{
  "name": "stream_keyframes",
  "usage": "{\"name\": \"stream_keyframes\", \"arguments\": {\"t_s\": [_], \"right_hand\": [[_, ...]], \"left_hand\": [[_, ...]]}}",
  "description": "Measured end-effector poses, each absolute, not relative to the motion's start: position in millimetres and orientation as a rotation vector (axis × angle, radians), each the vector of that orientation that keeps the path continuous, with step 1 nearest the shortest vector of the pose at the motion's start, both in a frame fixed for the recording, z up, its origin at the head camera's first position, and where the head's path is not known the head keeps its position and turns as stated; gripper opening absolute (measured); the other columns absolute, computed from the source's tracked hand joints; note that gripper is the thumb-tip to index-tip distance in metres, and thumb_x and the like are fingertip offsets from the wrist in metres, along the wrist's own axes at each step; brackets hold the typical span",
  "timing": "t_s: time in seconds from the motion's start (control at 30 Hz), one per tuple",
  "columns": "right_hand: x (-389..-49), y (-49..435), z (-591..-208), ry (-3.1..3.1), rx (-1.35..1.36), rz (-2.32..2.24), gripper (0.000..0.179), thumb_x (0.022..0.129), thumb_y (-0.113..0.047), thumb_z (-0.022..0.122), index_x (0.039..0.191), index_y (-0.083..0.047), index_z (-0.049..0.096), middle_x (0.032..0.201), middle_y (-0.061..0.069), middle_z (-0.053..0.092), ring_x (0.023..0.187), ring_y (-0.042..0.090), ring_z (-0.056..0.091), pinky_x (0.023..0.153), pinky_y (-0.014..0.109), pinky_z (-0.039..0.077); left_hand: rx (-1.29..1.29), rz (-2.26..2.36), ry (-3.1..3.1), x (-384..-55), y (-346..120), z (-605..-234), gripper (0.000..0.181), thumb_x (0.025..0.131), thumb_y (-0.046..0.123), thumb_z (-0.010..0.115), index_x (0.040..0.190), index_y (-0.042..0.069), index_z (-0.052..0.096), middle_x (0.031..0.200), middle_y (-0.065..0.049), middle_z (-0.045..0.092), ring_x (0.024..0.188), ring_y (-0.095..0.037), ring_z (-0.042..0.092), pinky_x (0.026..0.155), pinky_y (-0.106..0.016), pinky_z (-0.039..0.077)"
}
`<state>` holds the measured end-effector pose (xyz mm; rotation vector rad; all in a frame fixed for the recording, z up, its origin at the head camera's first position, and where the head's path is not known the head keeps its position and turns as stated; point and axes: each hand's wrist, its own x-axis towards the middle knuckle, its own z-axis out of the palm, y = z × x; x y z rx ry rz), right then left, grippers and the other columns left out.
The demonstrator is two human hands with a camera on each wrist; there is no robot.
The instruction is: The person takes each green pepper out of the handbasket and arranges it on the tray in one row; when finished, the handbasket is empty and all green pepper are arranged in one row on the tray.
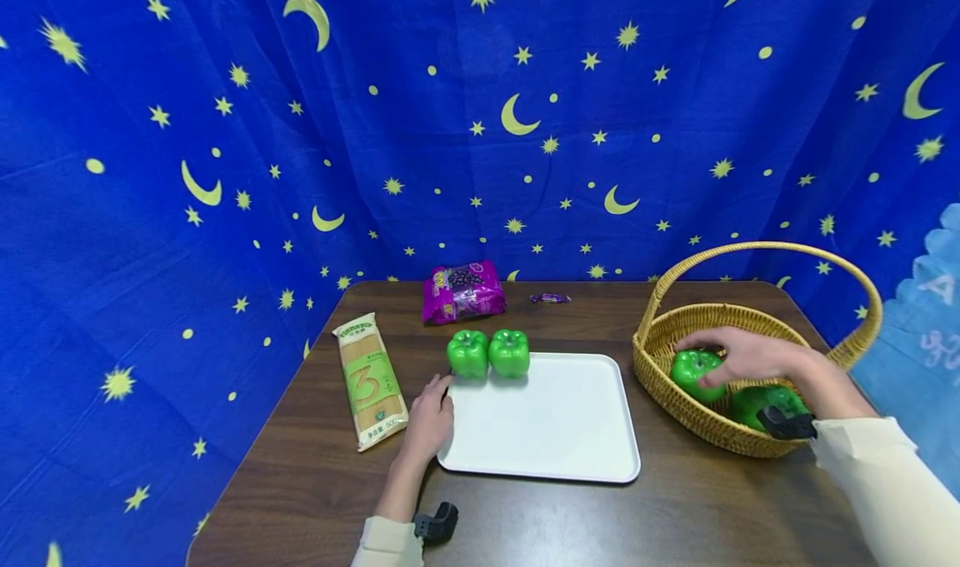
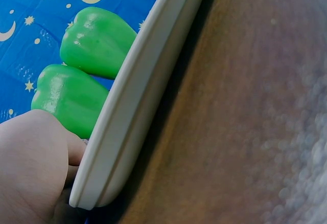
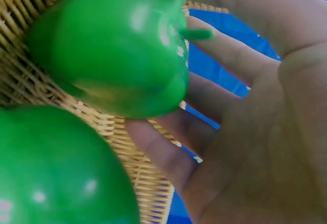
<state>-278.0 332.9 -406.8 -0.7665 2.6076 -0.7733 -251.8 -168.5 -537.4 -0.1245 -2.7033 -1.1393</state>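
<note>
L hand (image 1: pixel 429 421) lies nearest the cam, flat on the table (image 1: pixel 315 484) w/ fingers relaxed and fairly straight, fingertips touching the left edge of the white tray (image 1: pixel 555 434); it grips nothing. The left wrist view shows the tray rim (image 2: pixel 127 116) close up w/ the fingers just beside it. R hand (image 1: pixel 742 354) is well right of the tray, inside the wicker basket (image 1: pixel 678 321), fingers spread wide and curving over the top of a green pepper (image 1: pixel 693 373); the right wrist view shows the fingers (image 3: pixel 168 157) wrapping under and around that pepper (image 3: pixel 110 45), in contact. Count: 4 green peppers total. 2 in the basket, the held one plus a second (image 1: pixel 757 402) just beside it, nearer the cam; 2 more (image 1: pixel 468 353) (image 1: pixel 509 353) side by side, touching, on the tray's far left corner. 1 tray, 1 basket. Left of the tray lies 1 pasta pack (image 1: pixel 370 379); beyond the tray 1 magenta snack bag (image 1: pixel 462 291) and, right of it, 1 small wrapped candy (image 1: pixel 551 298).
</note>
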Motion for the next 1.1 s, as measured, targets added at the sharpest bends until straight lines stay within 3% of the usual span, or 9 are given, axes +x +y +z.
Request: {"name": "stream_keyframes", "arguments": {"t_s": [0.23,0.53,1.1], "right_hand": [[-279,340,-413,2.666,-0.778,-0.835,0.058,0.082,-0.024,0.074,0.132,-0.002,0.054,0.121,0.011,0.059,0.104,0.024,0.054,0.082,0.038,0.046],[-281,342,-417,2.696,-0.746,-0.851,0.064,0.078,-0.026,0.078,0.132,-0.001,0.053,0.113,0.008,0.06,0.088,0.018,0.057,0.07,0.028,0.049],[-275,338,-413,2.781,-0.699,-0.913,0.066,0.078,-0.033,0.079,0.132,-0.005,0.053,0.113,0.01,0.06,0.085,0.019,0.058,0.067,0.03,0.05]], "left_hand": [[-0.144,-1.129,-2.697,-252,-169,-537,0.037,0.095,0.006,0.049,0.132,0.001,0.057,0.134,-0.017,0.054,0.132,-0.034,0.039,0.107,-0.051,0.033],[-0.133,-1.122,-2.699,-252,-169,-538,0.038,0.095,0.005,0.05,0.132,0.001,0.056,0.135,-0.017,0.054,0.133,-0.034,0.039,0.107,-0.051,0.032],[-0.102,-1.116,-2.705,-252,-168,-538,0.038,0.095,0.007,0.051,0.132,0.002,0.057,0.136,-0.018,0.053,0.132,-0.035,0.039,0.106,-0.052,0.032]]}}
